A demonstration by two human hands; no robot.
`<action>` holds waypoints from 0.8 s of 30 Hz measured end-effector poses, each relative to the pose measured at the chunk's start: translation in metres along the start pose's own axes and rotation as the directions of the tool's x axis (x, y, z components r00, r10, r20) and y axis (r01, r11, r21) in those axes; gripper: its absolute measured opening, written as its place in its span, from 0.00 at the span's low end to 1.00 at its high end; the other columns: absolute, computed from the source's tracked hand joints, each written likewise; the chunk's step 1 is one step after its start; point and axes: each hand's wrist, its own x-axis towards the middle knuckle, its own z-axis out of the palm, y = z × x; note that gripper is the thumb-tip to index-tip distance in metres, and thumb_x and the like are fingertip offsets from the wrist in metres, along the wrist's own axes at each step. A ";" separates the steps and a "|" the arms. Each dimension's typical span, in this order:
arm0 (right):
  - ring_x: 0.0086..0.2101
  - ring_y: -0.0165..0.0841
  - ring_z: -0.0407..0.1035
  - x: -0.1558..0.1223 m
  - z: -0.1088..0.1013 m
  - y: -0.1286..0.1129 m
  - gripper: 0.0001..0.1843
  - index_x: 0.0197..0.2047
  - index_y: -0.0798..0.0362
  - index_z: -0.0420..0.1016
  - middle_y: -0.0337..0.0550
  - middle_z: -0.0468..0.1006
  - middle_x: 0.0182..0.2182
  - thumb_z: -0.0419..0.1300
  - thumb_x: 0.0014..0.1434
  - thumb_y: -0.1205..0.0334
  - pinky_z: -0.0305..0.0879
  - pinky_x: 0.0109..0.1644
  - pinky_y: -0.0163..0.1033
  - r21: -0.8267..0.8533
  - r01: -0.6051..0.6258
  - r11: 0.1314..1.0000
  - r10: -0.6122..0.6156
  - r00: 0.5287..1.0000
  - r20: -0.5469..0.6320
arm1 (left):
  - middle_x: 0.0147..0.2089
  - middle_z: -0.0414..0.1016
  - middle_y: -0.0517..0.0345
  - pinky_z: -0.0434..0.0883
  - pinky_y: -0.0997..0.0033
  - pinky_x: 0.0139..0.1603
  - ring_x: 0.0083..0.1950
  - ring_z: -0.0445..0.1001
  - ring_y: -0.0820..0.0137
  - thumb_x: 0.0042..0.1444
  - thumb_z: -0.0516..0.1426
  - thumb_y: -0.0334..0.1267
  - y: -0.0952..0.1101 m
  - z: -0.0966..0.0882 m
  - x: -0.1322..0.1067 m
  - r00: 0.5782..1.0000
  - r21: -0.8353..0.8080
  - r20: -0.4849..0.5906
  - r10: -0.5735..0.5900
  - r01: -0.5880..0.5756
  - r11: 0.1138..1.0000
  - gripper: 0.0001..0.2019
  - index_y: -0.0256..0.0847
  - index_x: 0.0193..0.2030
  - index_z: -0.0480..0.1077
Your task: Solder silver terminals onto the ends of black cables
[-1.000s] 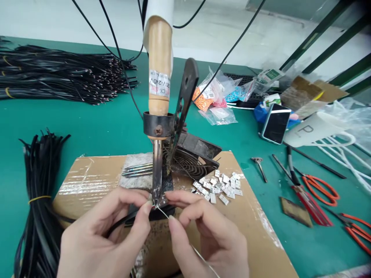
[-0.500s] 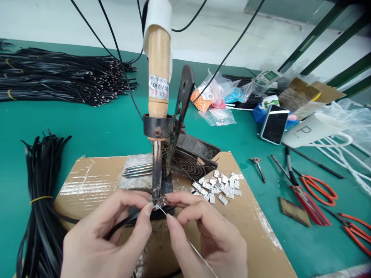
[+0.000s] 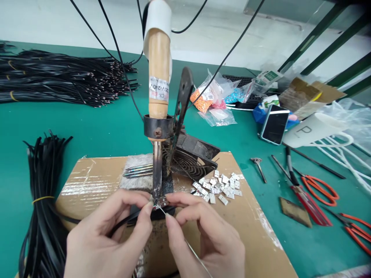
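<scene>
A soldering iron (image 3: pixel 158 69) with a wooden handle points straight down in a black stand (image 3: pixel 181 104). At its tip, my left hand (image 3: pixel 113 235) is closed, pinching the end of a black cable (image 3: pixel 124 222) between thumb and index finger. My right hand (image 3: pixel 208 231) grips a thin solder wire (image 3: pixel 197 256), whose end reaches the tip. Its index fingertip touches a small dark plate with holes (image 3: pixel 162 201) just right of the tip. The exact joint between cable and plate is too small and partly covered by fingers.
Loose silvery plates (image 3: pixel 223 186) lie on the cardboard (image 3: pixel 252 231), beside a small black fan (image 3: pixel 197 154). Bundled black cables (image 3: pixel 43 224) stand left; more cables (image 3: pixel 66 77) lie behind. To the right are orange-handled pliers (image 3: pixel 321 189), a phone (image 3: pixel 274 124) and a white mug (image 3: pixel 313 129).
Both hands stay at the iron's tip. My right hand and the solder wire have shifted very slightly left; the rest of the scene moves only a little with the camera.
</scene>
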 end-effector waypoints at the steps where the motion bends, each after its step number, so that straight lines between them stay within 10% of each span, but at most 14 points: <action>1: 0.41 0.25 0.84 0.000 0.001 -0.001 0.12 0.30 0.48 0.76 0.31 0.88 0.42 0.66 0.60 0.74 0.77 0.50 0.25 0.005 -0.003 1.000 0.003 1.000 -0.026 | 0.30 0.85 0.75 0.77 0.93 0.34 0.27 0.84 0.80 0.54 0.66 0.39 0.000 0.000 0.000 1.000 -0.041 0.011 -0.001 0.001 0.999 0.03 0.52 0.30 0.79; 24: 0.38 0.29 0.84 -0.007 0.009 -0.001 0.09 0.33 0.46 0.77 0.33 0.88 0.39 0.66 0.62 0.70 0.80 0.43 0.31 -0.081 0.031 0.996 -0.039 0.994 -0.100 | 0.33 0.86 0.70 0.81 0.87 0.37 0.34 0.88 0.74 0.56 0.65 0.38 -0.005 -0.007 -0.007 0.999 0.002 0.037 0.004 -0.004 1.000 0.03 0.50 0.32 0.79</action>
